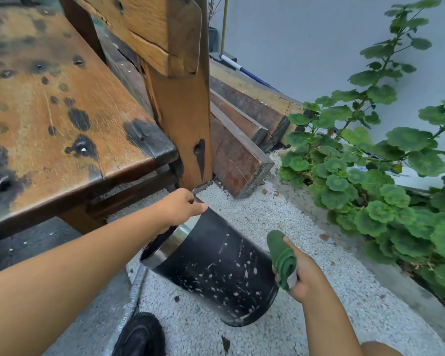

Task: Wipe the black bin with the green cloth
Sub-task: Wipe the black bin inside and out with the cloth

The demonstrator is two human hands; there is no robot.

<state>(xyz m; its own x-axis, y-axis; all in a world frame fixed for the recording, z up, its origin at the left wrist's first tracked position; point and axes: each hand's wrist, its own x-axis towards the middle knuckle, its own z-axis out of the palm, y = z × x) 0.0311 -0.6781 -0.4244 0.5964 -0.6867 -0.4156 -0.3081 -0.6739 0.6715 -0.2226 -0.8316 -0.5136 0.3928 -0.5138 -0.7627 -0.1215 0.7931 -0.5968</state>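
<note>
While tilted, bin (216, 265) on white gravel (314, 242).

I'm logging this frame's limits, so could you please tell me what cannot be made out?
Head view:
Inside the black bin: too dark; underside hidden by its wall.
Most fingers of the left hand: hidden behind the hand.
Part of the green cloth: covered by the right hand.
The dark round thing: cut by the bottom edge.
</note>
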